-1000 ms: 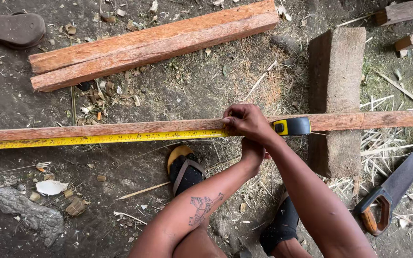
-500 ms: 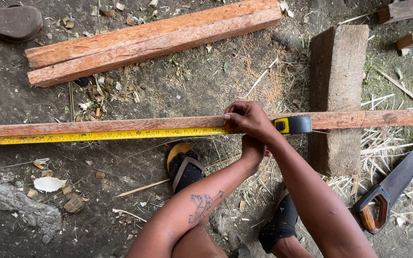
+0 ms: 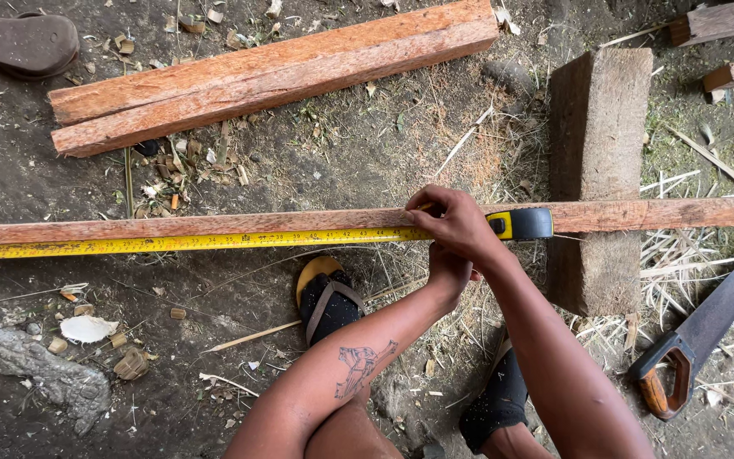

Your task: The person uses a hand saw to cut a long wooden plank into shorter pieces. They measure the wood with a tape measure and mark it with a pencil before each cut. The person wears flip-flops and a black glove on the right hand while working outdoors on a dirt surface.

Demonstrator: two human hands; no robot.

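Right hand (image 3: 460,225) pressed flat on yellow tape (image 3: 189,243), fingers curled, pinning it to long batten (image 3: 214,224) lying across the dirt. Left hand (image 3: 449,270) tucked just beneath the right, mostly hidden; grip impossible to tell. Tape stretched leftward along the batten's near edge, its yellow-and-black case (image 3: 522,224) just right of the hand. Batten resting across a grey block (image 3: 601,127) on the right. Two thicker beams (image 3: 273,72) lying well beyond. Saw (image 3: 707,327) with orange handle on the ground at right. Sandalled foot (image 3: 326,302) under the batten, another sandal (image 3: 19,41) far left.
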